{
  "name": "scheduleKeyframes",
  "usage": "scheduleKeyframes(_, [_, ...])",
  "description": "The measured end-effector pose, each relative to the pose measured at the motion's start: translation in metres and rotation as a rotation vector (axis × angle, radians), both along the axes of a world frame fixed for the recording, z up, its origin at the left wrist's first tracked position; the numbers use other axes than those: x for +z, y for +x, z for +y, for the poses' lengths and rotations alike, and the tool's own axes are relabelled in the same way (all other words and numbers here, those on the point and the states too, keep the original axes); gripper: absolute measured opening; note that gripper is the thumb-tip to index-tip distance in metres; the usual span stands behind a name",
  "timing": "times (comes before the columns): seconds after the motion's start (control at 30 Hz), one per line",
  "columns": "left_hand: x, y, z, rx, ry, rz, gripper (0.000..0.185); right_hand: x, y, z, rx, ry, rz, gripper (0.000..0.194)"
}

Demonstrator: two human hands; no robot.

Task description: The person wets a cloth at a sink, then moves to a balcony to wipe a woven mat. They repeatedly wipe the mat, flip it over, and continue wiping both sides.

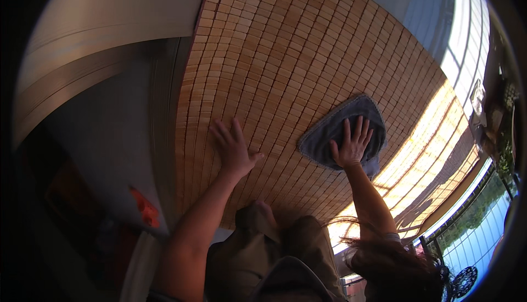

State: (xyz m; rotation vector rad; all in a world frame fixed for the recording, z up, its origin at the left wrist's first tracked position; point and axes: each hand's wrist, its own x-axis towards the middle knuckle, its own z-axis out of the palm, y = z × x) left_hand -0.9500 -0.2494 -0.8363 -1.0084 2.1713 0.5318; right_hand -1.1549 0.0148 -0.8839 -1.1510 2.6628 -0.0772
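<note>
A mat of small bamboo tiles (284, 61) spreads out in front of me, its tiles joined in rows with dark gaps. My left hand (234, 151) rests palm down on the mat near its left edge, fingers apart and nothing held. To the right, a grey cloth with a stitched border (319, 143) lies on the mat, roughly triangular in outline. My right hand (353, 144) presses flat on this cloth with its fingers spread. Part of the cloth is hidden under that palm.
Wooden furniture panels (103, 18) curve along the left, beside the mat's edge. An orange-red object (144, 207) lies lower down on that side. My bent legs (267, 248) are close below my hands. Bright sunlight crosses the mat's right side, towards a barred window (473, 228).
</note>
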Motion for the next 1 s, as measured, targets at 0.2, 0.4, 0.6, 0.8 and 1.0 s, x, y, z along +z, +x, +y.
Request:
scheduleKeyframes(0.2, [0.007,-0.005,-0.003,0.002,-0.008,-0.014,0.127,0.006,-0.001,-0.004,0.006,0.005,-0.003,0.073])
scheduleKeyframes(0.4, [0.013,-0.013,-0.003,0.051,0.072,-0.069,0.129,0.01,0.003,0.001,0.012,0.001,0.002,0.076])
scheduleKeyframes(0.6, [0.002,0.001,0.0,0.051,0.037,-0.025,0.131,0.003,-0.083,-0.126,0.192,-0.112,0.081,0.068])
scheduleKeyframes(0.8, [0.008,-0.008,-0.001,0.058,0.02,0.021,0.13,-0.021,-0.215,-0.259,0.032,-0.273,0.341,0.066])
scheduleKeyframes(1.0, [0.012,-0.009,0.006,0.067,-0.041,0.061,0.108,-0.02,-0.212,-0.257,-0.021,-0.174,0.307,0.065])
